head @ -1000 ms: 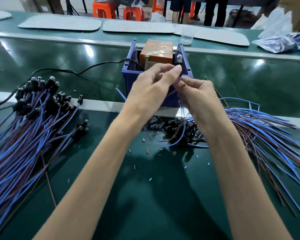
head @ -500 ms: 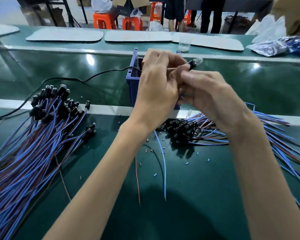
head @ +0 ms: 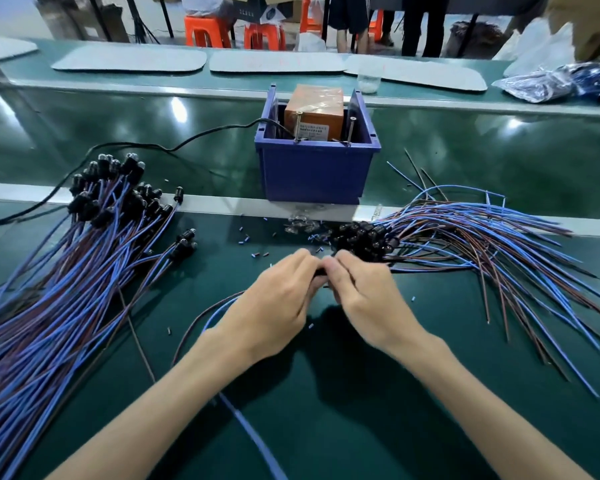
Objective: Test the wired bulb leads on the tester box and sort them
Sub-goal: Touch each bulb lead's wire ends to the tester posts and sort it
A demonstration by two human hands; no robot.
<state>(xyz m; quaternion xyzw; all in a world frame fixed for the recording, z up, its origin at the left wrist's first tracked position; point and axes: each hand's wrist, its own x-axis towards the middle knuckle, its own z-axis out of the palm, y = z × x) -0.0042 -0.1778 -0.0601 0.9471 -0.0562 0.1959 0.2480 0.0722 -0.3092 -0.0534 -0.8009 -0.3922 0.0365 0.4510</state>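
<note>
— What changed?
— The left hand and right hand have dropped from the blue plastic tester box to just above the green worktop. The fingers of both pinch one black-capped bulb lead.
— How does it lie?
— The blurred cap apparently points away from the person. Its blue and brown wires trail back leftward under the left forearm.

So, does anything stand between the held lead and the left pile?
Nothing visible does. The left hand and right hand pinch the lead over the mat; only tiny scraps lie towards the left pile.
</note>
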